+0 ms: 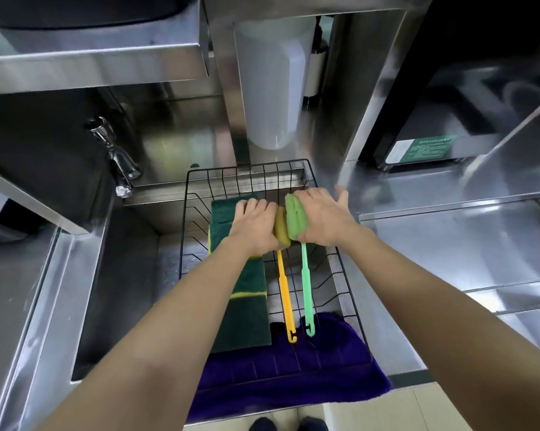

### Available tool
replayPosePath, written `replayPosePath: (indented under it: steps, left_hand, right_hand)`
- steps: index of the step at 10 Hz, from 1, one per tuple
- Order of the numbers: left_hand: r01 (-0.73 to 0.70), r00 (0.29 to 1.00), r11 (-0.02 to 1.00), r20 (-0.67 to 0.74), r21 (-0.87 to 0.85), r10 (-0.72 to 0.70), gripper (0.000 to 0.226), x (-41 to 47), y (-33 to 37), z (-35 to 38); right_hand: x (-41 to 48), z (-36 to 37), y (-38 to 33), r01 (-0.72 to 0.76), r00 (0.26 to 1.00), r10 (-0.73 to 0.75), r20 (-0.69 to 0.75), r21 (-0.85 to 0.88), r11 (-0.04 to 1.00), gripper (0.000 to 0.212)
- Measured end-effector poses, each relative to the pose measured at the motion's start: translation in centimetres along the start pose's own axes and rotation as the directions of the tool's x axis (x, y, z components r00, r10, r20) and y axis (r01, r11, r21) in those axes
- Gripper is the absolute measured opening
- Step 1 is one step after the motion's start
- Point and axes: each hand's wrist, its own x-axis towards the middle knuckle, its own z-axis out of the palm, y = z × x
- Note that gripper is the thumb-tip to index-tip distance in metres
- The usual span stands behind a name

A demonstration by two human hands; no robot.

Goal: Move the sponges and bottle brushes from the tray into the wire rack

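A black wire rack [293,164] sits across the sink. Several dark green scouring sponges [250,306] lie in its left half. Beside them are a yellow bottle brush [283,284] and a green bottle brush [306,284], handles pointing toward me. My left hand [256,223] rests on the far sponges, fingers curled, pressed against the yellow foam head. My right hand [324,216] covers the green foam head [295,217] with its fingers, the thumb sticking out to the right. The two heads touch between my hands.
A purple cloth [293,377] lies under the rack's near end. The steel sink [122,290] opens on the left, below a tap [119,163]. A white pitcher [271,88] stands behind the rack. A shallow steel tray [467,244] lies on the right counter.
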Motion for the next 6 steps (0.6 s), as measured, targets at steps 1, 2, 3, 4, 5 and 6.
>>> replayPosePath:
  steps: [1,2,3,4,5,6]
  left_hand:
    - [0.064,0.998,0.998,0.023,0.002,-0.064,0.080,-0.4,-0.8,-0.5]
    - [0.089,0.995,0.996,0.046,-0.002,-0.089,0.080,-0.5,-1.0,-0.6]
    - [0.096,0.994,0.995,0.058,-0.011,-0.095,0.076,-0.6,-0.6,-0.6]
    - [0.087,0.993,0.996,0.080,-0.029,-0.085,0.081,-0.3,-0.4,0.1]
    - [0.082,0.993,0.995,0.088,-0.055,-0.077,0.093,-0.9,-0.1,0.3]
    - [0.040,0.996,0.997,0.077,-0.070,-0.034,0.102,-1.5,-0.5,-0.1]
  right_hand:
    - [0.0,0.1,-0.4,0.037,0.999,-0.033,0.032,-0.126,0.991,0.086]
    - [0.7,0.5,-1.2,0.076,0.994,-0.056,0.092,-0.227,0.971,0.075]
    - [1.4,1.0,-1.5,0.078,0.986,-0.038,0.159,-0.252,0.965,0.074]
    - [1.7,1.7,-1.2,0.080,0.981,-0.032,0.191,-0.253,0.964,0.088]
    - [1.3,1.6,-1.3,0.092,0.984,-0.048,0.170,-0.263,0.960,0.092]
    - [1.3,1.3,-1.3,0.086,0.982,-0.049,0.181,-0.204,0.975,0.101]
